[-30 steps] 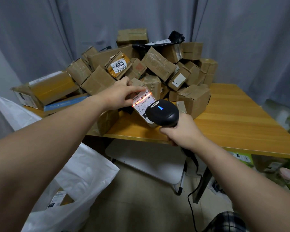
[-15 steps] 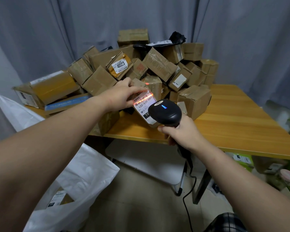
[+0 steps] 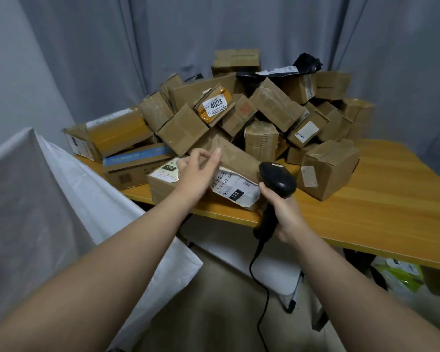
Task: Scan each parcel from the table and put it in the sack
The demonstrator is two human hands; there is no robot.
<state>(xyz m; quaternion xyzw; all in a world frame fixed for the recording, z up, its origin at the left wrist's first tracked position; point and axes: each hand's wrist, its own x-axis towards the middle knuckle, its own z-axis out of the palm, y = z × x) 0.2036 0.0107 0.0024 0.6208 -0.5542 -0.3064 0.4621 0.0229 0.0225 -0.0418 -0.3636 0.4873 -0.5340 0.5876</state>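
So at this point I had the right hand [image 3: 285, 214] wrapped tight around the handle of the black barcode scanner [image 3: 277, 177], its head up near the front edge of the tabletop [image 3: 391, 199] and its cable [image 3: 261, 288] dangling toward the floor. The left hand [image 3: 197, 171] was hovering over the parcel [image 3: 235, 171] I was working on, fingers loosely spread and the grip apart, not clamped on anything as far as I could see, though the hand was a bit motion-blurred. That parcel was a brown box lying tilted at the front of the heap, right by the table edge, with its white label [image 3: 235, 189] facing up; I could read "122-122" and a black "122" tag on it. Just left of it, partly under my hand, sat another box [image 3: 163, 181] with red handwriting on a white sticker. Behind all that was the big pile of cardboard boxes [image 3: 264, 110], one with a label reading "4023" [image 3: 216, 104], plus a black poly bag [image 3: 306, 64] on top toward the back. The white sack [image 3: 87, 199] was down to my left, beside the table, its rim held up high near the camera. I couldn't see inside it from this angle. Grey curtains [image 3: 112, 47] filled the background.
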